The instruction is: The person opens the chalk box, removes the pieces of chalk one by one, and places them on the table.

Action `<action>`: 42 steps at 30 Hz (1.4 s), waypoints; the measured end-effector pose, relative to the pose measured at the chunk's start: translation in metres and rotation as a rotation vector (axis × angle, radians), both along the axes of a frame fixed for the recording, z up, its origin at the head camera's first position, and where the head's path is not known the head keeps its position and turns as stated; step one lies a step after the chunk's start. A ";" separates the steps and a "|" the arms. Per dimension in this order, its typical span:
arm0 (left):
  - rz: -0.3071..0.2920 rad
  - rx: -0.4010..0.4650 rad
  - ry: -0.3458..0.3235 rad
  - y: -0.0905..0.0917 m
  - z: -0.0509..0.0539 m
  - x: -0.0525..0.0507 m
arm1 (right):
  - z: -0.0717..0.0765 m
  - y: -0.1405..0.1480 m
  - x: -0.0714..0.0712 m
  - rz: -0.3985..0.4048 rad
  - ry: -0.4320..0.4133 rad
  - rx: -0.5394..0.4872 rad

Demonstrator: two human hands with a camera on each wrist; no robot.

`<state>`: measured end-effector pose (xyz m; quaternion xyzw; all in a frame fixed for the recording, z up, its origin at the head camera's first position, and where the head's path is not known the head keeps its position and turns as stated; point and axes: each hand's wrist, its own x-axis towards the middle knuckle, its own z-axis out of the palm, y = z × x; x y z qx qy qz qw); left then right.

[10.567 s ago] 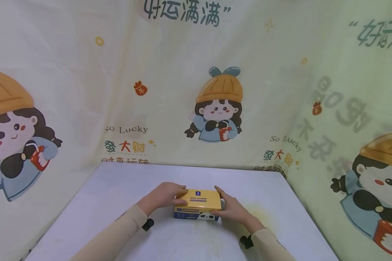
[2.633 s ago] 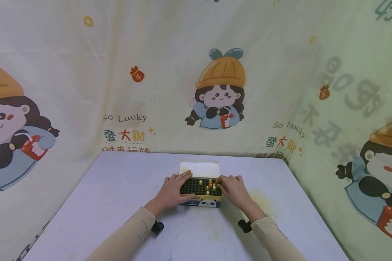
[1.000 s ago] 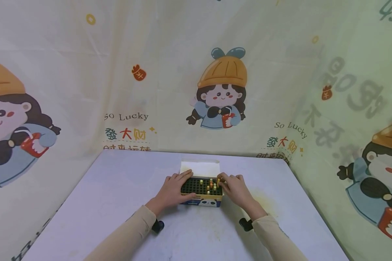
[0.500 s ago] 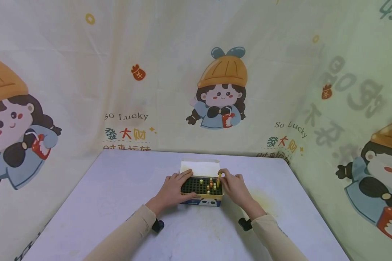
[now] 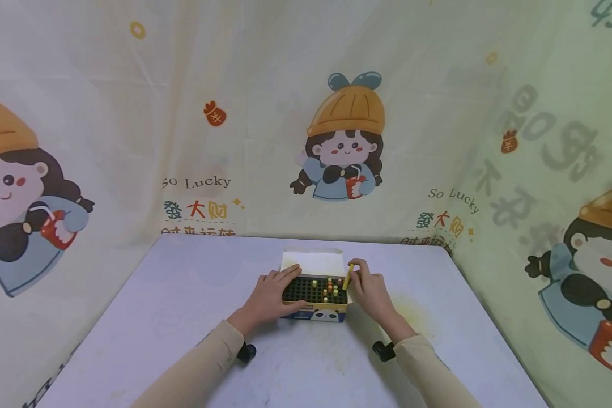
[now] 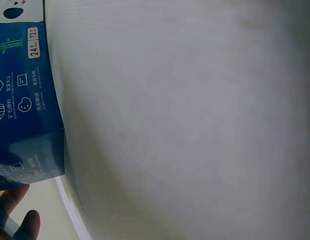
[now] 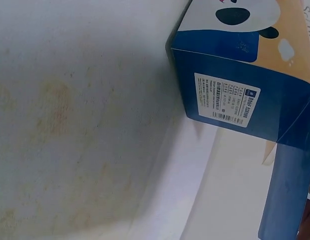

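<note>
Stick pinched at the right end of the box

Box stands between the hands, near the middle of the desk's far edge, long side roughly parallel to that edge. Lid open, lying back towards the far edge, pale inside showing. Black tray within, rows of holes; other sticks show as coloured tips, mostly in the right half.

Key relation: stick tilted, its long axis nearer upright than flat. Top leans towards the desk's right edge; bottom end sits at the box's right rim, just beside the tray's end holes. Whether that end touches the rim, cannot tell. Right hand is the nearer one, stick at its tray-facing side, thumb and forefinger pinching the upper half, lower part bare.

Left hand well apart from the stick, at the opposite end of the box: fingers spread, thumb along the front rim, others by the back left corner. It rests on the box; how hard it presses, cannot tell.

Right wrist view: white label on the box's end wall, blue flap jutting past it; fingers mostly cut off there.
</note>
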<state>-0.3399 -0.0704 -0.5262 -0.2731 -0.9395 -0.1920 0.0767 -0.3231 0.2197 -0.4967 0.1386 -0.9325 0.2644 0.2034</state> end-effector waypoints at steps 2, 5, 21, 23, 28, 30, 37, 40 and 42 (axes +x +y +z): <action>0.001 -0.004 -0.002 0.000 0.000 0.000 | 0.000 0.001 0.000 -0.004 0.000 -0.016; 0.000 -0.004 -0.005 0.000 0.000 0.000 | 0.001 0.001 0.001 -0.012 -0.033 -0.069; -0.011 0.011 -0.002 -0.001 -0.001 0.000 | 0.000 0.014 -0.001 -0.119 -0.172 -0.126; -0.014 0.013 -0.005 -0.001 0.000 0.000 | -0.001 0.016 -0.002 -0.122 -0.174 -0.133; -0.018 0.019 -0.015 -0.001 0.000 0.000 | -0.003 0.022 -0.003 -0.138 -0.186 -0.146; -0.019 0.022 -0.016 -0.001 0.000 0.000 | -0.004 0.025 -0.003 -0.139 -0.181 -0.140; -0.019 0.026 -0.007 -0.001 0.000 0.000 | -0.011 0.038 -0.003 -0.146 -0.175 -0.116; -0.018 0.023 -0.009 -0.001 0.000 0.000 | -0.015 0.044 -0.003 -0.159 -0.171 -0.105; -0.017 0.019 -0.012 -0.001 0.000 0.000 | -0.016 0.047 -0.003 -0.170 -0.174 -0.102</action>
